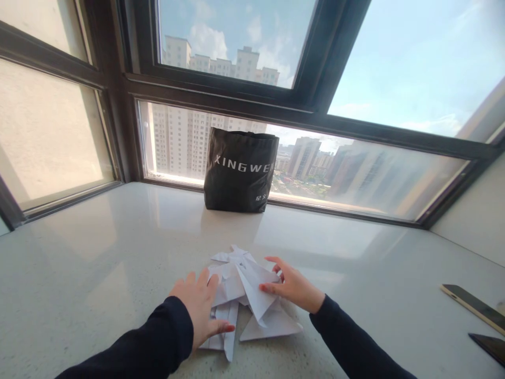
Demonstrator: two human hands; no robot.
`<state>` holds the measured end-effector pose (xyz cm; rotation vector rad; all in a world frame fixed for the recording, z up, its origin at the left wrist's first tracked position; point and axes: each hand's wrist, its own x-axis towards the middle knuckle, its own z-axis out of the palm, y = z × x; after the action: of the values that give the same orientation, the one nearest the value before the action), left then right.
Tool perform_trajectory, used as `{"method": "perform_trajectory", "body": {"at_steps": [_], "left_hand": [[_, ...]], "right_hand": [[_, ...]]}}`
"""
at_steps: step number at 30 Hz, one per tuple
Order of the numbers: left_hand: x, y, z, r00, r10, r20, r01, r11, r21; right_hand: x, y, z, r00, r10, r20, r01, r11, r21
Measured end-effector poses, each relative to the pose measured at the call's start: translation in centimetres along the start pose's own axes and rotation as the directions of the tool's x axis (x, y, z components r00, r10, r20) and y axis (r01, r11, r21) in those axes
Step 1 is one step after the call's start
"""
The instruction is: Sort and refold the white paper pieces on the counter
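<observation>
Left hand (199, 302) spread wide over white paper pile (258, 295), gripping nothing; right hand (298, 284) half-curled at its edge, grip I cannot tell. Black bag (240, 181) behind.

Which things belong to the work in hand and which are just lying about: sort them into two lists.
In use:
folded white paper pieces
left hand and right hand, at the paper

Apparently just lying about:
black lettered bag by the window, untouched
flat dark object with tan edge, perhaps a phone
dark pointed object, cut off at right
</observation>
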<state>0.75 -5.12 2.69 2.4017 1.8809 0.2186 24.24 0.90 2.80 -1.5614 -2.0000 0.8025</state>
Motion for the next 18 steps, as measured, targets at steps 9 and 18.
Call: {"method": "perform_trajectory", "body": {"at_steps": [9, 18], "left_hand": [[2.2, -2.9, -0.4, 0.989, 0.104, 0.108, -0.061, 0.936, -0.347], [2.0, -4.5, -4.1, 0.870, 0.317, 0.378, 0.149, 0.562, -0.814]], "right_hand": [[0.5, 0.0, -0.4, 0.990, -0.014, 0.140, -0.039, 0.929, 0.368], [0.2, -0.8, -3.7, 0.998, 0.054, 0.024, -0.057, 0.788, 0.613]]}}
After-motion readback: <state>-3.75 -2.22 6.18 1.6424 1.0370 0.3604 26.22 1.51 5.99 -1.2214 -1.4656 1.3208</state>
